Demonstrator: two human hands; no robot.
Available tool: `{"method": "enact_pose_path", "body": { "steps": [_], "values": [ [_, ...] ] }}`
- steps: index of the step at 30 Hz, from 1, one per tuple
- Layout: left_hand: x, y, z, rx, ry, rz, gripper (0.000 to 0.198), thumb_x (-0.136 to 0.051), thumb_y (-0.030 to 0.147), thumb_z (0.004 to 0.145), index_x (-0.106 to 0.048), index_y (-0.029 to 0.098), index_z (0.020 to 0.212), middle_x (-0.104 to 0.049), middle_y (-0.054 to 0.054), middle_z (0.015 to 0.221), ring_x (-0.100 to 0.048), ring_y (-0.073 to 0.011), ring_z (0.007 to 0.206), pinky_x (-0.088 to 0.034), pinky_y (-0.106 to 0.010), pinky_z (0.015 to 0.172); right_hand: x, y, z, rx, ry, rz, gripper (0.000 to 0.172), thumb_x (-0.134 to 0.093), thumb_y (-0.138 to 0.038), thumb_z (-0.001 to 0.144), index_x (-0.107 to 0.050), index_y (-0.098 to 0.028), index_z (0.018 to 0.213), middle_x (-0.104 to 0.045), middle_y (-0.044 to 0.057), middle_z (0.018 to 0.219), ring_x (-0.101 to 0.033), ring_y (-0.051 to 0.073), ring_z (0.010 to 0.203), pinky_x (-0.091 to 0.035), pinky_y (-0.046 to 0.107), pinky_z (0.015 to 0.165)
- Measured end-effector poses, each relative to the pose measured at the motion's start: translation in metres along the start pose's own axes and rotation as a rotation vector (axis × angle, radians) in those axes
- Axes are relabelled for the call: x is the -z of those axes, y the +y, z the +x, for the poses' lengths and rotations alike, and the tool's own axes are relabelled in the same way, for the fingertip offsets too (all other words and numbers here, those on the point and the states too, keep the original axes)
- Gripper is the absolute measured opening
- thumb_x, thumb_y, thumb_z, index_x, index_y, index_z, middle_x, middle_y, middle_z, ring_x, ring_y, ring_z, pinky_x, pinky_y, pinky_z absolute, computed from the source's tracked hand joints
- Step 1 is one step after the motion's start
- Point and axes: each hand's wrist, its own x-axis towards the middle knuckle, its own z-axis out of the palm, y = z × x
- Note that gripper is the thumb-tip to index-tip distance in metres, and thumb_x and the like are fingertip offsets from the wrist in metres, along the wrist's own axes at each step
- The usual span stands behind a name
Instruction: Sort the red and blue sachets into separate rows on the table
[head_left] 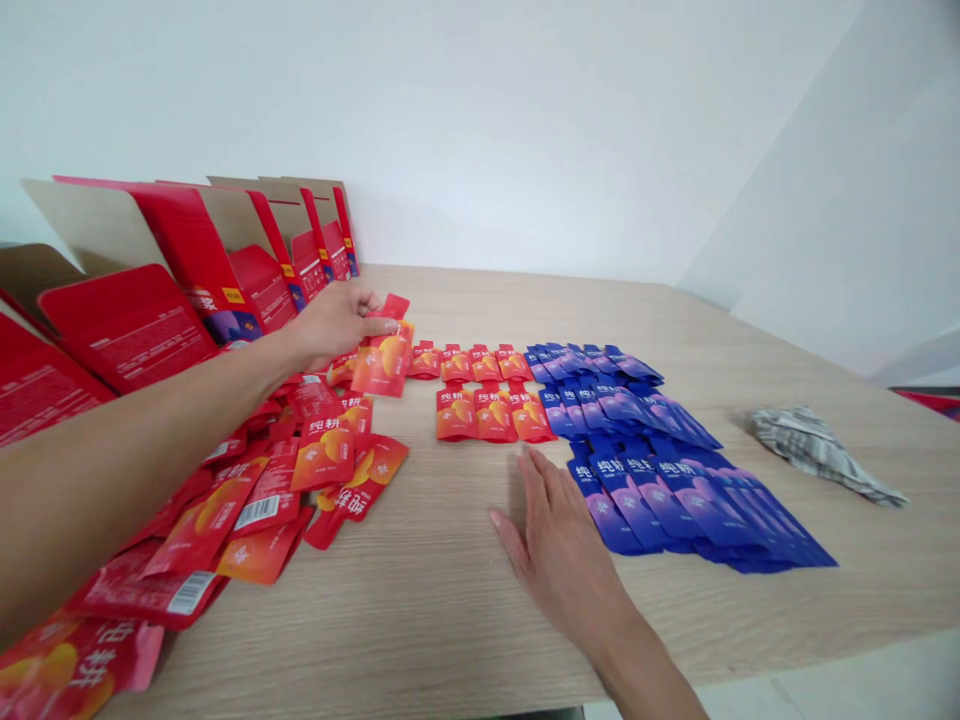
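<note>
Pinched by its upper part in my left hand (337, 320) is a red and orange pouch (382, 362), held above the table beside a loose heap of similar red pouches (326, 450). To its right, red pouches lie face up in two short rows, the back row (455, 364) and the front row (493, 414). My right hand (559, 550) is open and empty, fingers forward and thumb apart, low over or on the wood just below the front row. Blue and purple pouches (622, 490) overlap in several rows to its right.
Red cardboard boxes (135, 325) with raised flaps stand along the left and back left. A crumpled striped cloth (814, 450) lies at the right of the wooden table (450, 590). White walls (525, 130) rise behind the table and on the right.
</note>
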Motion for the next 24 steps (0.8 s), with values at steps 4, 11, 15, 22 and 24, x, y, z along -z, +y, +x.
{"method": "enact_pose_path", "body": {
  "steps": [4,11,15,22,24],
  "values": [
    [-0.042,-0.026,-0.01,0.134,-0.033,-0.026,0.046,-0.088,0.053,0.069,-0.055,0.022,0.071,-0.066,-0.002,0.067,-0.066,-0.0176,0.062,-0.054,-0.029,0.058,0.0,0.0,0.0,-0.007,-0.01,0.003,0.065,-0.053,-0.044,0.106,-0.041,-0.007,0.158,-0.051,0.028,0.158,-0.05,0.038,0.147,-0.046,0.06,0.119],
    [-0.071,-0.044,-0.028,0.126,-0.06,0.246,0.035,-0.086,0.034,0.073,-0.068,0.019,0.099,-0.071,-0.003,0.079,-0.071,-0.0234,0.073,-0.058,-0.034,0.068,0.005,-0.002,0.001,-0.008,-0.035,-0.007,0.062,-0.055,-0.042,0.105,-0.046,-0.004,0.153,-0.051,0.028,0.158,-0.05,0.038,0.147,-0.046,0.059,0.12],
    [-0.061,-0.033,-0.041,0.0,-0.117,0.396,0.045,-0.084,0.037,0.075,-0.076,0.021,0.116,-0.077,-0.006,0.104,-0.072,-0.0274,0.099,-0.056,-0.035,0.088,0.004,-0.002,0.001,-0.01,-0.031,-0.002,0.062,-0.055,-0.042,0.105,-0.045,-0.005,0.154,-0.051,0.028,0.158,-0.05,0.038,0.147,-0.046,0.059,0.12],
    [-0.064,-0.028,-0.061,-0.119,-0.302,0.583,0.037,-0.076,0.046,0.086,-0.082,0.022,0.114,-0.078,-0.005,0.104,-0.071,-0.0236,0.086,-0.054,-0.031,0.079,0.004,-0.001,0.002,-0.002,-0.034,-0.018,0.061,-0.055,-0.043,0.105,-0.047,-0.005,0.152,-0.052,0.028,0.156,-0.05,0.039,0.146,-0.046,0.059,0.12],
    [-0.066,-0.028,-0.061,-0.091,-0.284,0.579,0.038,-0.075,0.044,0.087,-0.082,0.021,0.117,-0.079,-0.006,0.104,-0.07,-0.0227,0.082,-0.054,-0.031,0.077,0.004,-0.001,0.002,0.009,-0.033,-0.025,0.062,-0.056,-0.043,0.105,-0.046,-0.004,0.152,-0.053,0.028,0.156,-0.051,0.039,0.145,-0.047,0.059,0.119]
  ]
}}
